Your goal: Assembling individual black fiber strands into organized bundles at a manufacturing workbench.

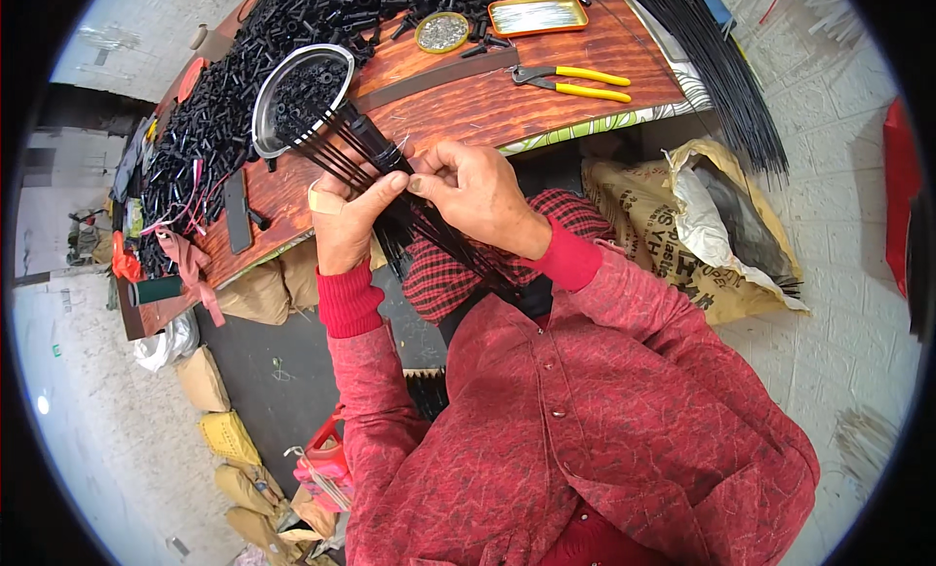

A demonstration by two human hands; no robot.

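Observation:
My left hand [353,207] is closed around a bundle of thin black rods [327,156] that look like umbrella ribs; a beige strip is wrapped near its thumb base. The ribs' flat ends fan out to the upper left, and the rest hang down over my lap. Among them stands a black plastic tube piece [370,137], tilted, with a ringed lower end. My right hand [480,194] pinches at that ring, thumb and forefinger together. A short bit of thin pale wire sticks up there; what the right fingertips grip is hidden.
On the wooden table lie a metal bowl [304,67] of small black parts, a heap of black tubes [210,117], yellow-handled pincers [575,82], a round dish [442,32] and an orange tray [538,16] of wires. A torn sack [643,225] stands right, below long black rods [717,69].

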